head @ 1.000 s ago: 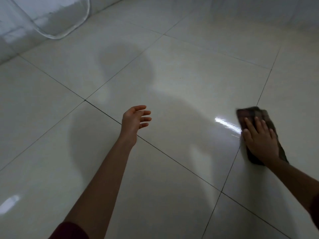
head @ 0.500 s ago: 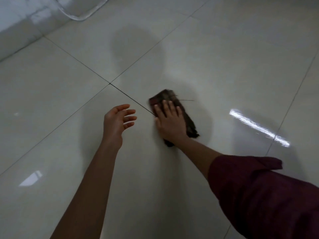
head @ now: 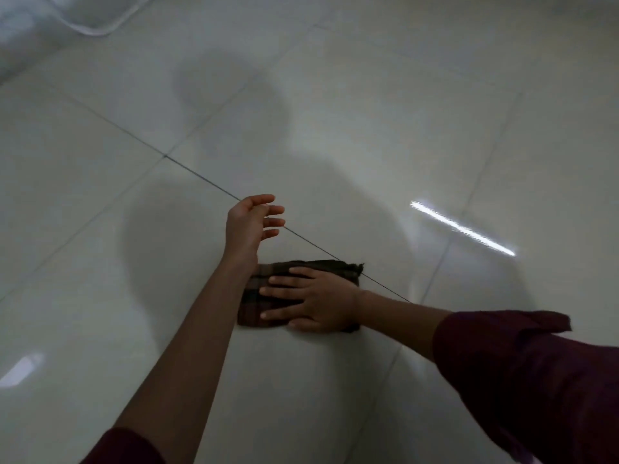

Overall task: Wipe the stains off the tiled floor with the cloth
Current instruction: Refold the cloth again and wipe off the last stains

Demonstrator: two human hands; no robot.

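While the right hand point(head: 315, 301) presses flat, fingers spread, on the dark brown checked folded cloth point(head: 264, 296), the cloth lies on the glossy pale tiled floor point(head: 368, 128) just beside a dark grout line point(head: 201, 177). Its left end is hidden under the left forearm, so the crossed arms could likely cramp the stroke, and a palm-only hold may let the cloth slip. The left hand point(head: 251, 226) hovers empty, fingers loosely apart. I count one cloth and two hands; no stains are discernible.

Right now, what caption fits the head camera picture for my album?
Right hand presses a dark checked cloth flat on the glossy pale tiled floor; left hand hovers open.
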